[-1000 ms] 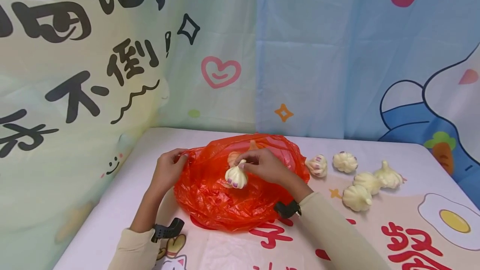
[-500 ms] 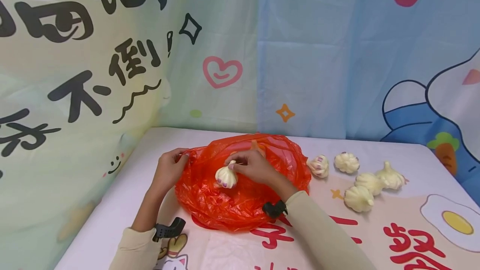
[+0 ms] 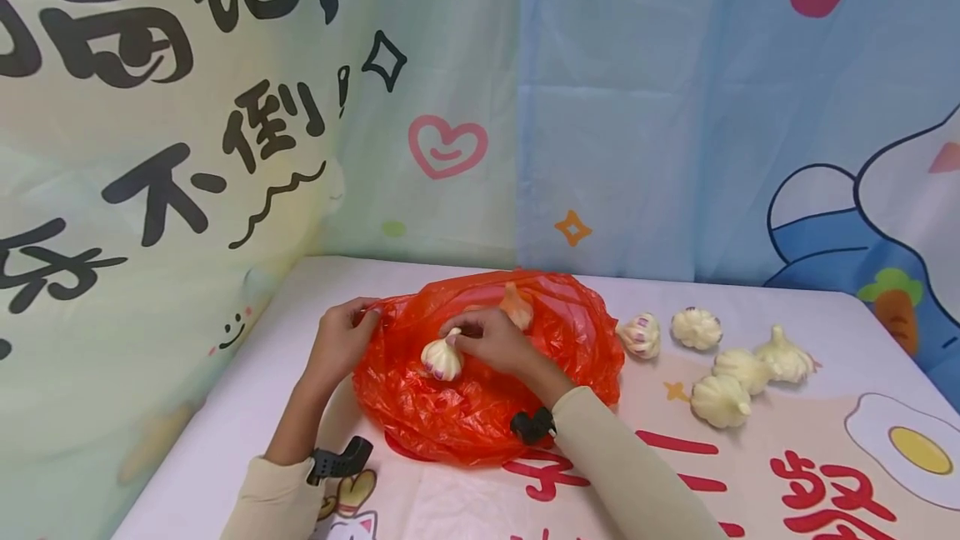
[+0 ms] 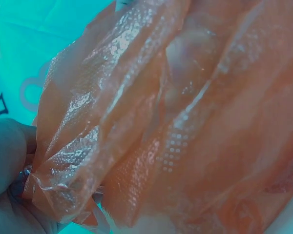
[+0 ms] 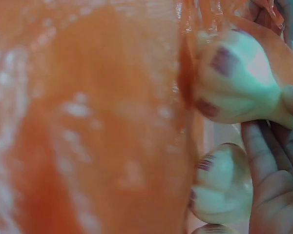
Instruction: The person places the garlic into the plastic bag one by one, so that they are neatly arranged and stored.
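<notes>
Evidently, the right hand (image 3: 495, 344) pinched a garlic bulb (image 3: 441, 361) by its neck, thumb against curled fingers, with the purple-flecked body hanging beyond the fingertips, toward the left hand (image 3: 343, 340). That left hand gripped a gathered edge of the red plastic bag (image 3: 480, 423) between thumb and fingers, and the crumpled film spread from its grasp to beneath and past the right hand. Behind the right hand's knuckles another bulb (image 3: 517, 307) showed through the tinted film, while the right wrist view gave a purple-marked bulb (image 5: 222, 185) just beside the fingers; whether those two were the same could not be told. Nor was it plain how far the pinched bulb sat within the bag's mouth. Well to the right of the right hand lay five loose bulbs (image 3: 742, 369), the nearest just beside the bag. The likeliest trouble lay in that narrow hold: the tapering neck could have slipped from the fingertips if the body bumped the film or a neighbouring bulb. Had the left hand lost its small pinch, the rim might have sagged against the right hand; a hard tug might have torn the thin plastic.
</notes>
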`<state>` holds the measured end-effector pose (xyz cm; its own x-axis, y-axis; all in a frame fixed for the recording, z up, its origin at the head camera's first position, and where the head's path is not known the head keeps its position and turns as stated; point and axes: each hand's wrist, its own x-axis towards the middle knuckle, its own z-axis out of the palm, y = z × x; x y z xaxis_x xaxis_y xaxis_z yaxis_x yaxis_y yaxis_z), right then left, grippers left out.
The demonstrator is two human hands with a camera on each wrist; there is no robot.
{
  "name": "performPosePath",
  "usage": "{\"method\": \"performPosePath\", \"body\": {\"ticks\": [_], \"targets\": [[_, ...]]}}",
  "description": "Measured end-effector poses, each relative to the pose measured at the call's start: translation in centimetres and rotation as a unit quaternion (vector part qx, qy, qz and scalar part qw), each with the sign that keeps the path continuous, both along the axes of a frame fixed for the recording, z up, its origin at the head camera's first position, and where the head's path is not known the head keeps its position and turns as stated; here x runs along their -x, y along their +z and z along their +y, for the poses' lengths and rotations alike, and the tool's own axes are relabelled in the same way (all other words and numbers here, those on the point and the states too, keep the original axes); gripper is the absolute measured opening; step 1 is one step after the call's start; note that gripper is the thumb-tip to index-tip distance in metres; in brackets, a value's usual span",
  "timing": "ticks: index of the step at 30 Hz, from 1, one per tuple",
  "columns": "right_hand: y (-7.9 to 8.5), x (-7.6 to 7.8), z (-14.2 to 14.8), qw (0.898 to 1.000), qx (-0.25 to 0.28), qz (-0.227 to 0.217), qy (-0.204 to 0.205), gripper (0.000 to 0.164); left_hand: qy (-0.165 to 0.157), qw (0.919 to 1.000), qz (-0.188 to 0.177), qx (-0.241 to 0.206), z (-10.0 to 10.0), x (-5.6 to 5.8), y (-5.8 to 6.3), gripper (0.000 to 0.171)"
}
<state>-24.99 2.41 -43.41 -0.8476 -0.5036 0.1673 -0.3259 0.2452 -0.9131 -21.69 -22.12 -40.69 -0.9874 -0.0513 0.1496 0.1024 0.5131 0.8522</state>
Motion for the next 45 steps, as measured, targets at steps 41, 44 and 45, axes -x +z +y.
{"method": "performPosePath", "body": {"ticks": [41, 44, 45], "targets": [[2.1, -2.4, 0.9, 0.993, -0.059, 0.103, -0.001, 0.050, 0.004, 0.9999, 0.008, 0.010, 0.1, -0.1, 0.3, 0.026], [2.6, -2.8, 1.2, 0.990, -0.062, 0.127, -0.012, 0.045, 0.004, 0.9999, 0.010, 0.006, 0.1, -0.2, 0.3, 0.026], [2.7, -3.0, 1.3, 0.989, -0.060, 0.131, -0.015, 0.042, 0.004, 0.9999, 0.011, 0.005, 0.2, -0.2, 0.3, 0.026]]}}
